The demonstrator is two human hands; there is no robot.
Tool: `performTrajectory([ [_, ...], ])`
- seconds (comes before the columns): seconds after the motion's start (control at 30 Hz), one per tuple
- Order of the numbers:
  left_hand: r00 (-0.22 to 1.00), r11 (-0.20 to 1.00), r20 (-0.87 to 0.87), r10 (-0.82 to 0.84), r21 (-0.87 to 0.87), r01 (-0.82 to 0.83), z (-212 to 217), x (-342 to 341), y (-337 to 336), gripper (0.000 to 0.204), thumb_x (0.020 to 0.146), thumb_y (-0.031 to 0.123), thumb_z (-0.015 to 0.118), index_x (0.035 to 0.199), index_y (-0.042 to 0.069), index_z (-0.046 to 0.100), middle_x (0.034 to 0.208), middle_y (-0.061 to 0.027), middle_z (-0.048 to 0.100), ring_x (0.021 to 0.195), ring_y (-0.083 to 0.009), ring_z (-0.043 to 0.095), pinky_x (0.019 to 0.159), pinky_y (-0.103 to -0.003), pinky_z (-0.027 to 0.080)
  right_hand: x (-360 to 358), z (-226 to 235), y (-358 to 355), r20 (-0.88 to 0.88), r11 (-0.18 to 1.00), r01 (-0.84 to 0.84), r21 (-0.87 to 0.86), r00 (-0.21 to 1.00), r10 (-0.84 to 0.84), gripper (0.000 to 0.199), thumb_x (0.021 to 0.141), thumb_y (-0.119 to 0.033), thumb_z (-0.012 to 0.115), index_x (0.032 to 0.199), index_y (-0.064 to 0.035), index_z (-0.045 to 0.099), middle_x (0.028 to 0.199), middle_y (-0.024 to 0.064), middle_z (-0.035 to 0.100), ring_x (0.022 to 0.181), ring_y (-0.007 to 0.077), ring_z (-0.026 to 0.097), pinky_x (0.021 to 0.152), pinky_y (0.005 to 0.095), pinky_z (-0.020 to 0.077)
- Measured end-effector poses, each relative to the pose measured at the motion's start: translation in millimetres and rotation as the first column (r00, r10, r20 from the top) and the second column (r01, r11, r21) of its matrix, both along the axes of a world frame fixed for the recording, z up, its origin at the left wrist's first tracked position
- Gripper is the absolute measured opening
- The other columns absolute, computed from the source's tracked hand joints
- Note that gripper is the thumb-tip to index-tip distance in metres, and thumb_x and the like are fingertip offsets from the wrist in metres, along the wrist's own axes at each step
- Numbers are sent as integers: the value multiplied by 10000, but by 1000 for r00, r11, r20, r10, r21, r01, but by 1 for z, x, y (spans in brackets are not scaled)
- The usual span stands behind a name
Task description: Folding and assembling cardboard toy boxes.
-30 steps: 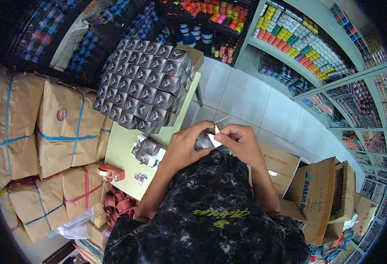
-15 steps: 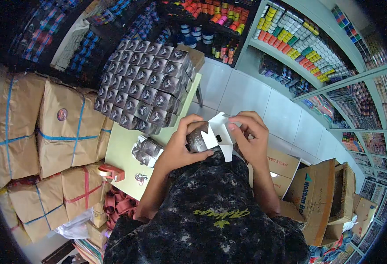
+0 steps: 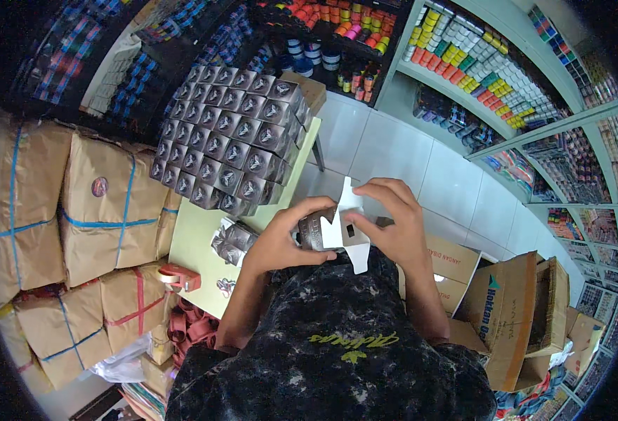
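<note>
A small dark grey cardboard box (image 3: pixel 315 230) with white insides is held in front of my chest, its end flaps standing out toward the right. My left hand (image 3: pixel 275 237) is wrapped round the box, thumb along the near side and fingers over the far side. My right hand (image 3: pixel 401 226) grips the white end, its index finger by the upper flap and its thumb pressed on the white panel, which has a small dark slot. Whatever lies inside the box is hidden. Close to my left wrist, several similar small boxes (image 3: pixel 233 243) lie on the pale table (image 3: pixel 195 247).
A tall stack of matching boxes (image 3: pixel 228 137) covers the table's far part. A red tape dispenser (image 3: pixel 180 277) sits at its left edge. Paper-wrapped parcels (image 3: pixel 105 189) are piled at left. Opened cartons (image 3: pixel 512 316) stand at right, with spool-filled shelves (image 3: pixel 477 70) beyond.
My right thumb has moved left onto the white panel, folding it toward the box's opening. The flaps now stand up and down beside it. My left hand has stayed round the box.
</note>
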State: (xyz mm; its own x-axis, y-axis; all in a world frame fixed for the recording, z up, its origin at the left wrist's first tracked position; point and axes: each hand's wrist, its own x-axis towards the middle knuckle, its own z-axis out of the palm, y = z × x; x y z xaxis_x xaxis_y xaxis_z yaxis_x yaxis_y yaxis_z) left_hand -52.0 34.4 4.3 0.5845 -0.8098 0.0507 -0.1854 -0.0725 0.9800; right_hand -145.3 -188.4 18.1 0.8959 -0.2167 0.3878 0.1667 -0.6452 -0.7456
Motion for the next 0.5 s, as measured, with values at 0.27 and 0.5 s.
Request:
performTrajectory([
  [0.27, 992, 996, 99, -83, 34, 80, 2, 5, -2, 824, 636, 124, 941, 1353, 17, 548, 1265, -110, 598, 1165, -212, 584, 1026, -353, 462, -2, 0, -3, -182, 969, -188, 161, 959, 217, 186, 862, -178, 751, 1004, -62, 723, 922, 119, 684, 895, 321, 656, 879, 435, 486],
  [0.5, 985, 989, 102, 142, -53, -138, -12, -4, -8, 917, 562, 185, 981, 1285, 65, 431, 1159, -92, 506, 1088, -213, 551, 957, -358, 470, 2, -1, -9, -154, 978, -185, 97, 968, 199, 132, 837, -90, 762, 965, -58, 757, 841, 86, 716, 790, 249, 653, 870, 368, 473],
])
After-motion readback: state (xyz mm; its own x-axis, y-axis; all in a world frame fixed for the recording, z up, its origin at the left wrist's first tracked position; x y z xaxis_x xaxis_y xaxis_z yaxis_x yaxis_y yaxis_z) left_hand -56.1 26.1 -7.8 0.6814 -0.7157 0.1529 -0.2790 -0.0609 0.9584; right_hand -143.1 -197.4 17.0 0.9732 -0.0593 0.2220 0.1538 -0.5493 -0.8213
